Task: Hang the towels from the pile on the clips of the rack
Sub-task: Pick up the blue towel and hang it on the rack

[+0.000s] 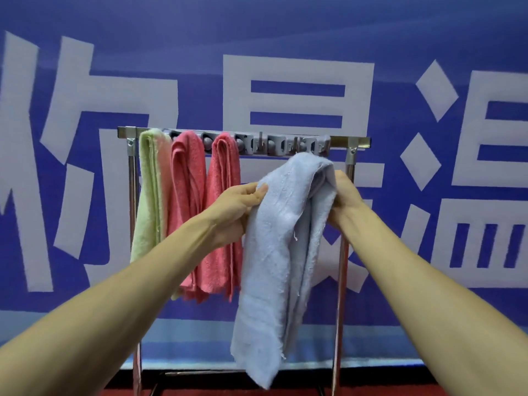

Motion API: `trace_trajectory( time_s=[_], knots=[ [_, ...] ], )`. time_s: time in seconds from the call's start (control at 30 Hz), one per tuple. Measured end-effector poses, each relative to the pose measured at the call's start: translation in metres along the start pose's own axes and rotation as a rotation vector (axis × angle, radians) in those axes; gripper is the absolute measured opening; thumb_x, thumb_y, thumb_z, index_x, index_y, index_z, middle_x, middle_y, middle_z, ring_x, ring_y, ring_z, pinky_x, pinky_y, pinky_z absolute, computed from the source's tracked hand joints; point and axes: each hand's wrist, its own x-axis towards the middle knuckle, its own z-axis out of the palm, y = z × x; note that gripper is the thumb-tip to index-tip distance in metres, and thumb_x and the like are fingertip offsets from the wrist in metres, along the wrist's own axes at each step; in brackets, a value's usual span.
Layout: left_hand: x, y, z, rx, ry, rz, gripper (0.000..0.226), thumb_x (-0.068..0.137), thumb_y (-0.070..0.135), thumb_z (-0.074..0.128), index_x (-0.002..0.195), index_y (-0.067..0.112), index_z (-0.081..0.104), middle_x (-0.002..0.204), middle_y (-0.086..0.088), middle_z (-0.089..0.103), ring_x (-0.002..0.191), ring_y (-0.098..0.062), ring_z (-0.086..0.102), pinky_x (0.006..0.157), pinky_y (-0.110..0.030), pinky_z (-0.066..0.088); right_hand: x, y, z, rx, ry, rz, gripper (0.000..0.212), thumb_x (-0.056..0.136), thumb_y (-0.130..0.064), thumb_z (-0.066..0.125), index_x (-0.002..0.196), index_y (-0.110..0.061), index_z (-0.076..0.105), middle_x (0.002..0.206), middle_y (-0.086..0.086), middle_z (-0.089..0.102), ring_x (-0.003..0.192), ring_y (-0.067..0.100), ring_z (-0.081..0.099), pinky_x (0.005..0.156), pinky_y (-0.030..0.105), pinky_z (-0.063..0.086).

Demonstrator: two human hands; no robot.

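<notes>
Three towels already hang from the clip strip (285,145) on the rack (360,141): a green towel (150,195) at ten o'clock of the frame's centre, then a pink towel (187,195) and a second pink towel (225,172) toward eleven o'clock, each folded lengthways and hanging straight; the clips from twelve to one o'clock look free, so I judge the job about half done, though the pile is out of view and how many remain I cannot tell; the left hand (240,204) pinches the left edge of the blue towel (280,238) between thumb and fingers; that towel, pale, fuzzy and limp, hangs at the centre just below the free clips, not yet clipped; the right hand (344,195), at three o'clock of its top fold, grips the bunched cloth, fingers mostly hidden
</notes>
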Motion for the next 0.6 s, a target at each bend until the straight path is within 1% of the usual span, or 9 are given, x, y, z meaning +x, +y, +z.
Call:
trace_trajectory(
  time_s=[0.07, 0.13, 0.23, 0.3, 0.33, 0.4, 0.43, 0.5, 0.6],
  knots=[
    [0.017, 0.005, 0.000, -0.046, 0.053, 0.035, 0.032, 0.098, 0.020, 0.048, 0.121, 0.001, 0.059, 0.081, -0.002, 0.071, 0.065, -0.011, 0.067, 0.063, -0.025, 0.058, 0.016, -0.002, 0.005, 0.054, 0.005, 0.014, 0.026, 0.095, -0.016, 0.048, 0.075, -0.005, 0.062, 0.068, 0.010, 0.066, 0.069, 0.021, 0.066, 0.063, 0.028, 0.056],
    [0.036, 0.011, -0.003, -0.071, 0.096, 0.054, 0.030, 0.098, 0.020, 0.049, 0.120, 0.002, 0.060, 0.072, 0.000, 0.071, 0.058, -0.010, 0.066, 0.057, -0.026, 0.057, 0.035, -0.003, 0.010, 0.097, 0.027, 0.030, 0.023, 0.094, -0.019, 0.050, 0.079, -0.006, 0.062, 0.073, 0.011, 0.067, 0.071, 0.022, 0.066, 0.064, 0.030, 0.056],
    [0.067, 0.024, -0.011, -0.087, 0.155, 0.120, 0.027, 0.098, 0.019, 0.048, 0.117, 0.004, 0.060, 0.072, 0.000, 0.069, 0.054, -0.009, 0.064, 0.053, -0.023, 0.054, 0.070, -0.002, 0.016, 0.137, 0.180, 0.091, 0.021, 0.092, -0.029, 0.055, 0.083, -0.010, 0.060, 0.081, 0.011, 0.066, 0.074, 0.024, 0.062, 0.062, 0.031, 0.054],
    [0.087, 0.036, -0.019, -0.083, 0.171, 0.170, 0.024, 0.099, 0.017, 0.046, 0.115, 0.005, 0.059, 0.066, 0.003, 0.068, 0.051, -0.007, 0.062, 0.050, -0.020, 0.051, 0.097, -0.003, 0.019, 0.146, 0.263, 0.148, 0.023, 0.091, -0.036, 0.057, 0.091, -0.013, 0.060, 0.094, 0.010, 0.068, 0.080, 0.026, 0.062, 0.064, 0.030, 0.054],
    [0.095, 0.041, -0.022, -0.071, 0.180, 0.186, 0.023, 0.100, 0.017, 0.045, 0.114, 0.006, 0.058, 0.063, 0.004, 0.067, 0.049, -0.006, 0.061, 0.049, -0.020, 0.050, 0.106, -0.004, 0.022, 0.154, 0.275, 0.163, 0.022, 0.090, -0.036, 0.057, 0.093, -0.014, 0.059, 0.096, 0.010, 0.068, 0.080, 0.026, 0.062, 0.063, 0.030, 0.054],
    [0.111, 0.049, -0.029, -0.037, 0.198, 0.221, 0.021, 0.100, 0.016, 0.045, 0.114, 0.005, 0.056, 0.065, 0.003, 0.067, 0.052, -0.007, 0.062, 0.050, -0.021, 0.051, 0.122, -0.009, 0.028, 0.157, 0.267, 0.166, 0.027, 0.092, -0.038, 0.054, 0.083, -0.012, 0.056, 0.082, 0.010, 0.064, 0.072, 0.025, 0.059, 0.060, 0.029, 0.051],
    [0.118, 0.053, -0.031, -0.023, 0.212, 0.240, 0.020, 0.100, 0.016, 0.046, 0.114, 0.005, 0.055, 0.070, 0.001, 0.068, 0.055, -0.008, 0.064, 0.052, -0.022, 0.052, 0.128, -0.010, 0.030, 0.167, 0.260, 0.171, 0.030, 0.093, -0.038, 0.053, 0.078, -0.012, 0.054, 0.074, 0.009, 0.060, 0.069, 0.025, 0.056, 0.062, 0.031, 0.049],
    [0.134, 0.060, -0.036, 0.019, 0.263, 0.277, 0.019, 0.099, 0.016, 0.048, 0.112, 0.004, 0.057, 0.081, -0.003, 0.068, 0.064, -0.011, 0.066, 0.056, -0.024, 0.053, 0.139, -0.010, 0.034, 0.198, 0.244, 0.178, 0.027, 0.095, -0.030, 0.051, 0.075, -0.012, 0.050, 0.067, 0.009, 0.056, 0.067, 0.023, 0.052, 0.064, 0.031, 0.047],
    [0.155, 0.065, -0.043, 0.136, 0.416, 0.303, 0.016, 0.097, 0.017, 0.053, 0.097, 0.003, 0.061, 0.081, -0.007, 0.065, 0.072, -0.019, 0.062, 0.064, -0.029, 0.054, 0.163, -0.001, 0.037, 0.120, 0.230, 0.051, 0.023, 0.100, -0.011, 0.038, 0.079, -0.014, 0.048, 0.079, 0.004, 0.053, 0.068, 0.016, 0.053, 0.051, 0.023, 0.051]
  ],
)
